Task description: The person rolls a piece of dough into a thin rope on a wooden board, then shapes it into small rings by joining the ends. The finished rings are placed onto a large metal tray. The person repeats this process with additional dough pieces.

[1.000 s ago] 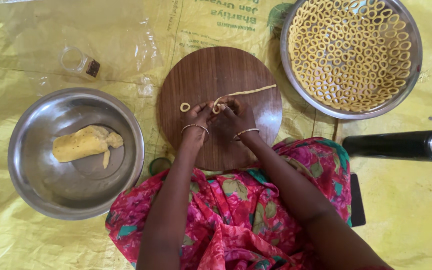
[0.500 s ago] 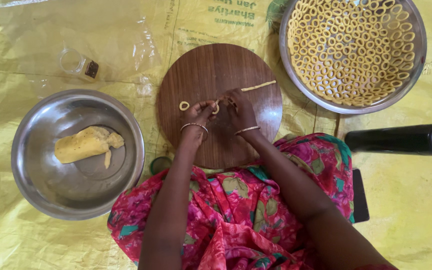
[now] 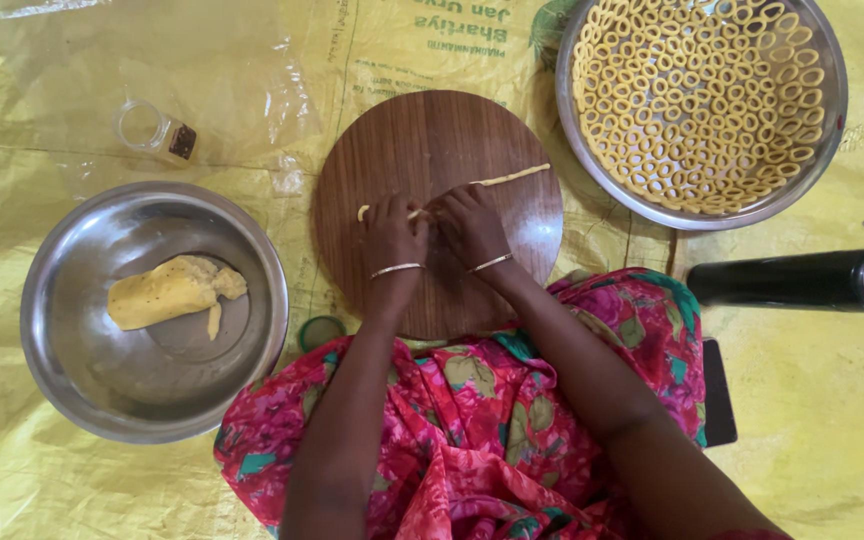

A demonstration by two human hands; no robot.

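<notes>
A round wooden board (image 3: 432, 140) lies in front of me on a yellow sheet. A thin rope of yellow dough (image 3: 512, 176) stretches across it. My left hand (image 3: 392, 232) and my right hand (image 3: 470, 224) rest side by side on the board, fingers pinching the rope's left part. The rope's left end (image 3: 362, 211) curls out beside my left hand. Both wrists wear thin bangles.
A steel bowl (image 3: 72, 250) at left holds a lump of yellow dough (image 3: 167, 292). A steel plate (image 3: 820, 160) at upper right is full of dough rings (image 3: 697, 100). A black cylinder (image 3: 802, 280) lies at right, a small glass jar (image 3: 152, 130) at upper left.
The small dough ring that lay left of my hands is no longer visible. Both hands now pinch the rope with its left end poking out beside my left hand.
</notes>
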